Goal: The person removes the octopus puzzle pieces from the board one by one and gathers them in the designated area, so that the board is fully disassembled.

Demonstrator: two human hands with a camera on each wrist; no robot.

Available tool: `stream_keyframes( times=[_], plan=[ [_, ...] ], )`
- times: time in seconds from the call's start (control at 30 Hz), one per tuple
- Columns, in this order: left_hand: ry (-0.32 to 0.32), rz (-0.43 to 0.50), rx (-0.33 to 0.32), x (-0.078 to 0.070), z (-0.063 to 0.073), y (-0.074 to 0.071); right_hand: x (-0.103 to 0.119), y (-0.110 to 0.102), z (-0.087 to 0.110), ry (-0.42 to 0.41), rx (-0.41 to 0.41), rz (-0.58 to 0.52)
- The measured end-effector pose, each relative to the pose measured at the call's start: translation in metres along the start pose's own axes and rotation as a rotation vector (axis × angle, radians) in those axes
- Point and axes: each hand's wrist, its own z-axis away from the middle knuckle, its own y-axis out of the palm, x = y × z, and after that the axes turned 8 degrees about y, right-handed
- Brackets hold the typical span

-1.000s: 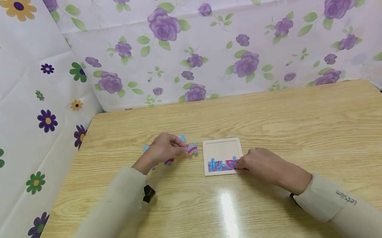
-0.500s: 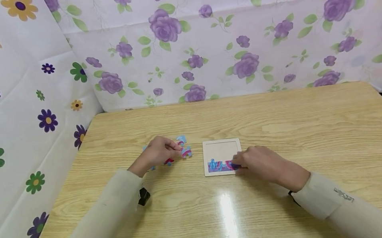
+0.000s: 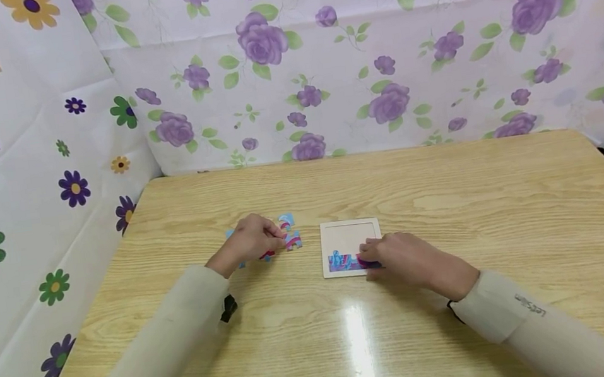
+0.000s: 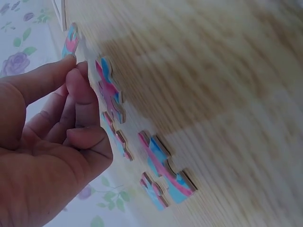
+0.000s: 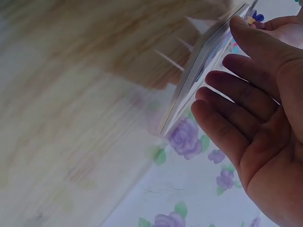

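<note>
My left hand (image 3: 253, 236) pinches a blue-and-pink jigsaw piece (image 4: 71, 42) between thumb and forefinger, left of a pale wooden puzzle tray (image 3: 323, 243). Joined blue, purple and pink jigsaw pieces (image 3: 340, 262) fill the near strip of the tray, and its upper part shows bare wood. My right hand (image 3: 405, 257) rests at the tray's near right corner, fingertips over the right end of that strip and hiding it. In the right wrist view the thumb lies at the tray's edge, with the other fingers loosely extended and spread.
Several loose jigsaw pieces (image 4: 165, 170) lie on the wooden table (image 3: 452, 194) under and around the left hand, partly hidden by it in the head view. Flowered cloth (image 3: 266, 91) hangs behind the table and along its left side.
My left hand has drawn back a little to the left with its piece, away from the tray. The right hand's fingers have shifted left, further over the strip of joined pieces.
</note>
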Motion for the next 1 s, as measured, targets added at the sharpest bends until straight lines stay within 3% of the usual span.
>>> stream_keyframes(
  times=[0.23,0.63,1.0],
  plan=[
    [-0.008,-0.027,0.006,-0.0024,-0.0018,0.0016,0.0006,0.0005,-0.0027,-0.022,0.010,0.000],
    [-0.081,-0.064,0.025,-0.0067,-0.0039,0.0003,0.0017,0.0009,-0.0049,-0.010,0.035,-0.007],
    [-0.095,-0.090,0.052,-0.0100,-0.0078,-0.0017,0.0016,0.0014,-0.0059,-0.018,0.033,-0.009]
  ],
)
